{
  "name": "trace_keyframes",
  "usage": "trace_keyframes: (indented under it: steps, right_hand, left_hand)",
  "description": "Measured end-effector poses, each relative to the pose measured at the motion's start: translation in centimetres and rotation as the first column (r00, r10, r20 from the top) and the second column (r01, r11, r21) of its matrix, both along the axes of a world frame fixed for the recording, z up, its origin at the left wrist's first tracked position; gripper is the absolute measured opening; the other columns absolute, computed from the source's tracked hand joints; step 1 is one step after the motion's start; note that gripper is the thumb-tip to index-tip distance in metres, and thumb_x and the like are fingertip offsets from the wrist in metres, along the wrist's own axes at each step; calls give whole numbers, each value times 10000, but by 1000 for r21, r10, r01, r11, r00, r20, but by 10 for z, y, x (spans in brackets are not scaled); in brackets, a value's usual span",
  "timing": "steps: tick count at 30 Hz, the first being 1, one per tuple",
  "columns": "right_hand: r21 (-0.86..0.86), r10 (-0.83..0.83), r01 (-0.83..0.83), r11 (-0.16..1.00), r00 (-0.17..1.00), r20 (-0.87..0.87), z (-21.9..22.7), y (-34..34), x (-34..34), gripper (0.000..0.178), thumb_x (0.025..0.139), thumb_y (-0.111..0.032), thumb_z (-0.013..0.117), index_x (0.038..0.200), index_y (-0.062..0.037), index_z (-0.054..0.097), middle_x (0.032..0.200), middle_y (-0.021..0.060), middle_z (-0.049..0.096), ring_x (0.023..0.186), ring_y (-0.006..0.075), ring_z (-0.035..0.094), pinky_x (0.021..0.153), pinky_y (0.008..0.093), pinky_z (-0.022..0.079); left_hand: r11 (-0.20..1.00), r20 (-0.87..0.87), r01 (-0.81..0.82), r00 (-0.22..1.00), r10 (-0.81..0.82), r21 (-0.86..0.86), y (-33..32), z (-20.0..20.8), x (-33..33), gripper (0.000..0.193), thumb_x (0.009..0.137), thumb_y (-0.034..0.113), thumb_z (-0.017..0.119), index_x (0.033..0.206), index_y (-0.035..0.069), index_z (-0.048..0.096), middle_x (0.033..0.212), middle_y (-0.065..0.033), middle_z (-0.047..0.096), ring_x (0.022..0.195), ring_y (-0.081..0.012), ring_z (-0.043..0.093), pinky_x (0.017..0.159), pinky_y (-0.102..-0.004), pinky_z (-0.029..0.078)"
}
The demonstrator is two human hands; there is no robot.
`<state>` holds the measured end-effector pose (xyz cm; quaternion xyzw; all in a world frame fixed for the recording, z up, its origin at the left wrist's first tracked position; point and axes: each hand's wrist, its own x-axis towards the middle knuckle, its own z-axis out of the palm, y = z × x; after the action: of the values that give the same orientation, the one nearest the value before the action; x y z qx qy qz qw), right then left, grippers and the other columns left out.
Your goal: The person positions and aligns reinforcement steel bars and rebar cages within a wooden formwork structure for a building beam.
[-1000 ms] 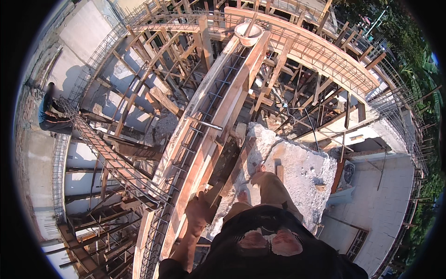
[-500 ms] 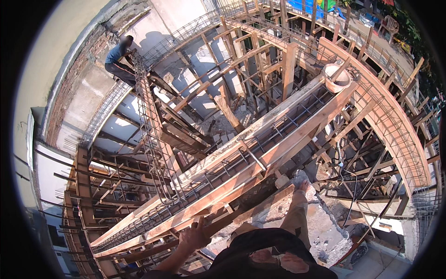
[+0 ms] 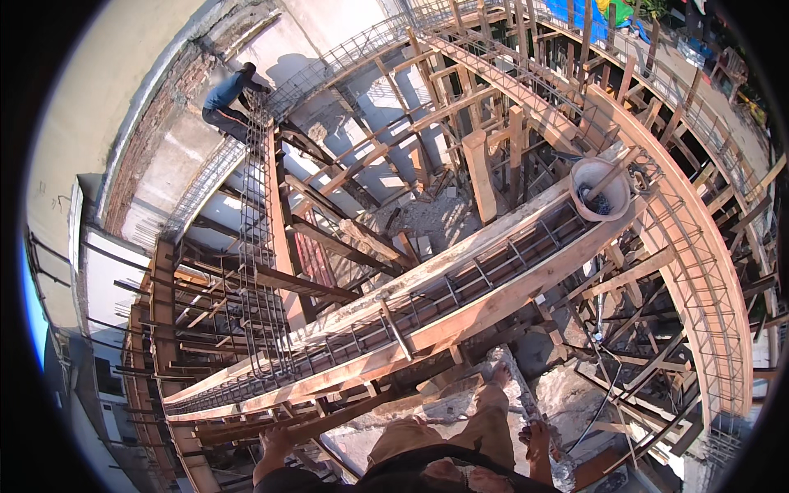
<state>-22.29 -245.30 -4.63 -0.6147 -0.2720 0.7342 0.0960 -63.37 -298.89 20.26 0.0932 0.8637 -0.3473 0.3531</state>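
Note:
My left hand (image 3: 275, 445) is low on the left, its fingers apart beside the end of a brown plank (image 3: 337, 419); whether it touches the wood I cannot tell. My right hand (image 3: 538, 444) hangs by my right leg with loosely bent fingers, over broken concrete (image 3: 567, 394); nothing held shows in it. In front of me a long timber beam form (image 3: 460, 324) runs up to the right, with a steel rebar cage (image 3: 485, 283) inside. A pale bucket (image 3: 600, 189) sits on the form's far end, a wooden stick and small dark pieces in it.
A co-worker (image 3: 234, 99) in a blue top crouches at the far left by a tall rebar cage (image 3: 267, 205). A curved plywood form (image 3: 699, 222) holding rebar bends around the right. Timber props and cross-pieces (image 3: 329, 246) fill deep gaps below. My bare foot (image 3: 500, 376) stands on a rough concrete ledge.
My left hand has moved down and left from its place at the plank. My right hand has come into view. My view has shifted, and the bucket's inside now shows.

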Motion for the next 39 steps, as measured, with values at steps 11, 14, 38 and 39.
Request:
trace_keyframes:
  steps: [11, 14, 38, 39]
  right_hand:
    - [-31, 381, -385, 922, 921, -83, -48, 69, 30, 225, 929, -192, 576, 1080, -25, 580, 789, 108, 656, 630, 221, 666, 518, 349, 548]
    - [34, 502, -512, 859, 853, 144, -46, 95, 19, 198, 945, -180, 550, 1079, -38, 583, 800, 107, 656, 664, 220, 677, 538, 346, 559]
    - [220, 677, -760, 612, 647, 351, 19, 15, -14, 259, 877, -213, 609, 991, 14, 659, 813, 123, 686, 652, 193, 672, 562, 344, 553]
    - [217, 680, -762, 610, 644, 350, 21, 6, -11, 259, 877, -213, 609, 991, 14, 659, 813, 123, 686, 652, 193, 672, 562, 344, 553]
  left_hand:
    - [985, -296, -146, 940, 168, 96, 0, -31, 28, 442, 885, 244, 580, 1317, 153, 591, 1373, -116, 521, 1367, -393, 374, 1138, -671, 147]
    - [995, -363, -74, 927, 91, 60, -11, -35, 32, 455, 863, 222, 607, 1311, 146, 604, 1386, -120, 507, 1346, -412, 386, 1137, -667, 159]
    - [825, -464, 417, 859, -219, 382, -15, -16, 22, 395, 687, 323, 739, 1046, 157, 741, 1041, -176, 694, 1111, -353, 619, 1071, -628, 328]
    - [827, -462, 413, 860, -217, 381, -10, 1, 20, 395, 687, 323, 739, 1046, 157, 741, 1041, -176, 694, 1111, -353, 619, 1071, -628, 328]
